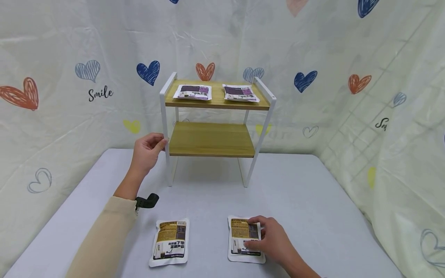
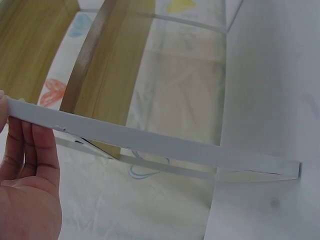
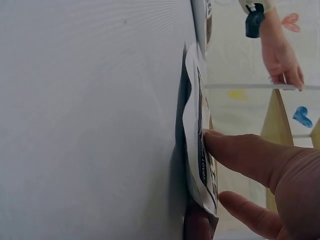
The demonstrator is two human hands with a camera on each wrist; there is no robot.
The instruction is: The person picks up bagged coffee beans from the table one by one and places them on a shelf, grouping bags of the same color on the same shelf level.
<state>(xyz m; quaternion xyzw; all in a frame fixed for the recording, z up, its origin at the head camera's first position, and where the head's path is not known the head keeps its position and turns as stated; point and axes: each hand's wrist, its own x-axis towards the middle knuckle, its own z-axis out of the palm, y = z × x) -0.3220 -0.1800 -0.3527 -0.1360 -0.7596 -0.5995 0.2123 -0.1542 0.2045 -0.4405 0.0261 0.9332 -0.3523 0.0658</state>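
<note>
While the heart-print curtain (image 1: 69, 58) wraps the back and both sides, a grey table (image 1: 306, 200) fills the foreground. At its far end stands a two-tier rack (image 1: 213, 131): white metal frame, two wooden shelves. Top shelf carries two purple sachets lying flat, left one (image 1: 193, 92) and right one (image 1: 241, 93), near each other but apart. Lower shelf (image 1: 212, 139) shows bare wood.

Left hand (image 1: 147, 150) is at the rack's front-left upright, lower-shelf height. Thumb and fingers curl round the white post (image 2: 150, 142); the left wrist view confirms fingers (image 2: 30, 150) behind the bar. Beige sleeve (image 1: 104, 235) and a black strap (image 1: 147, 200) on that wrist.

Near table edge: two brown-labelled sachets lying flat, well apart from the rack. Left sachet (image 1: 170, 242) is untouched. Right sachet (image 1: 244, 239) sits under the right hand (image 1: 272, 241). Fingers are on its top face, thumb at its near edge; the right wrist view shows a fingertip (image 3: 215, 145) pressing the pack (image 3: 197, 150) and its edge lifted slightly off the table. Grip reads as a pinch starting, pack mostly still on the surface.
</note>
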